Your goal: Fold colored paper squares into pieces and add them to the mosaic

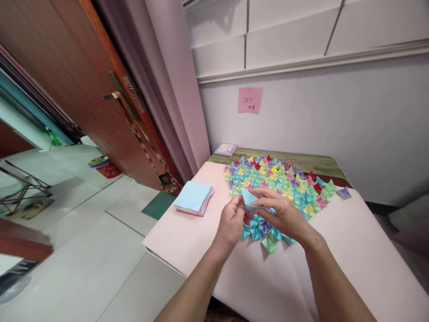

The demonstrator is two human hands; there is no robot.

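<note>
Pinching a folded lt-blue paper [248,199] btwn thumb & fingertips at 12 o'clock, the L hand [232,220] is gripping its left edge; the R hand [283,212], fingers loosely curved & partly spread, is holding its right side. Colorful origami pcs [279,182] are lying 12 to 1 o'clock on the pink tbl [338,268], a paper stack [193,196] sitting at 11.

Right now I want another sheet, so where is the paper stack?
In the head view, the paper stack lies left of centre on the pink tabletop, near its left edge, left of the left hand.
</note>
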